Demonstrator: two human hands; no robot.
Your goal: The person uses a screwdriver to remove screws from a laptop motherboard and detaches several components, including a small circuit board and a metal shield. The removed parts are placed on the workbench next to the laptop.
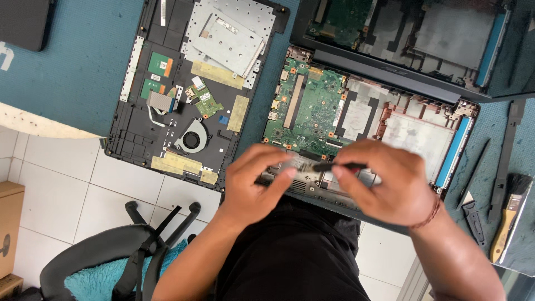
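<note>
Seen from above, a person sits at a blue work mat with an opened laptop base directly in front of them, its green circuit board exposed. Both hands meet over the near edge of this base. The right hand pinches a thin dark tool between thumb and fingers, its tip pointing left. The left hand is curled, fingertips touching close to the tool's tip; whether it grips anything cannot be told, since motion blurs it. To the left lies a detached laptop cover with a small fan. At far right rests a brush.
</note>
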